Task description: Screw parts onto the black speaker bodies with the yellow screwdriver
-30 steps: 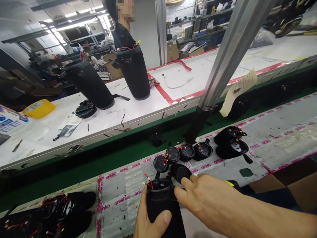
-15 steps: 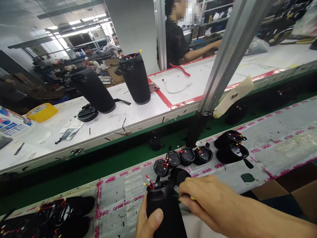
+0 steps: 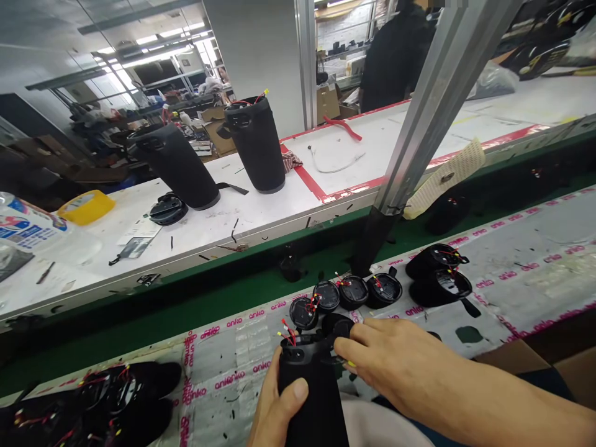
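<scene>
White surface (image 3: 251, 214) crosses the upper half of the frame, holding two black speakers (image 3: 186, 171) (image 3: 261, 146) and a tape roll (image 3: 88, 208). Below it, a film-covered surface (image 3: 223, 357) carries a row of open speakers (image 3: 352, 293) at centre, a pair (image 3: 440, 290) at right and a cluster (image 3: 156, 379) at lower left.

The held speaker (image 3: 314, 400) is at bottom centre, open end up, which likely leaves its red wires (image 3: 289, 336) free and the rim within reach. The left hand (image 3: 279, 416) has its fingers wrapped around the barrel, thumb across the front, low enough to leave the rim uncovered, seemingly to steady it. The right hand (image 3: 395, 357) comes in beside the rim, fingers drawn narrow around a yellow piece (image 3: 351, 364), mostly hidden; whether they also grip the rim, one cannot tell. Such closeness suggests fine control.
</scene>
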`<state>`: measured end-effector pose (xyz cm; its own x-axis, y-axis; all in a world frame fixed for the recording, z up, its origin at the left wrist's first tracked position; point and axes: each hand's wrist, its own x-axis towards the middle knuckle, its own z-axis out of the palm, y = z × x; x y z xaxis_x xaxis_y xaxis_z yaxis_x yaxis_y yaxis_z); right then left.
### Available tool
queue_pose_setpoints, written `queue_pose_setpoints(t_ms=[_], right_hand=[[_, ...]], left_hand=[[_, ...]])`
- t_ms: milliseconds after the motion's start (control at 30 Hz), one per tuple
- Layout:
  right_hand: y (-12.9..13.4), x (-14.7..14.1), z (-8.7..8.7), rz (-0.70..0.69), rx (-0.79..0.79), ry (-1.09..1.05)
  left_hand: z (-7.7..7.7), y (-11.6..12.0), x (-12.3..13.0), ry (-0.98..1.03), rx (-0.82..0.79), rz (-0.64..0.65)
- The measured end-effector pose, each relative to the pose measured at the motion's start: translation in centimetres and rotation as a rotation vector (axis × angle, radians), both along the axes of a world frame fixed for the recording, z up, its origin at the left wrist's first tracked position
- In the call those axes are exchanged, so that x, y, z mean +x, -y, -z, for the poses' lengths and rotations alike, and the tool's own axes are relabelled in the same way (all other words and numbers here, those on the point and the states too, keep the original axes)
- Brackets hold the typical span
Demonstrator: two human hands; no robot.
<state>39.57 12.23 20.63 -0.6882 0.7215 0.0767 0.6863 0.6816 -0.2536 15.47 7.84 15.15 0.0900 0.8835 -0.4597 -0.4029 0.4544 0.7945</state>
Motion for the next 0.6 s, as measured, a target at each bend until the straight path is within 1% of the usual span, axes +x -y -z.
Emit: queue_pose_setpoints(t_ms=[67,167,333,433,600], right_hand=[[-0.1,0.0,0.1,-0.003,0.039,0.010],[-0.3,0.0,0.0,0.002,0.063,0.014],[-0.2,-0.5,-0.8,-0.092,0.127,0.095],[0.0,-0.9,-0.8,-0.116,0.152,0.063],[0.2,-1.5,0.0,-0.123,0.167,0.054]], left_hand=[[-0.3,-0.1,0.2,-0.016,0.053,0.021],[-0.5,-0.4,0.2,-0.047,0.065,0.073],[-1.2,-1.1,-0.3,-0.214,0.128,0.152],[-1.6,-1.2,-0.3,-0.280,0.172,0.156],[-1.8,-0.9,-0.2,-0.312,0.141,0.139]])
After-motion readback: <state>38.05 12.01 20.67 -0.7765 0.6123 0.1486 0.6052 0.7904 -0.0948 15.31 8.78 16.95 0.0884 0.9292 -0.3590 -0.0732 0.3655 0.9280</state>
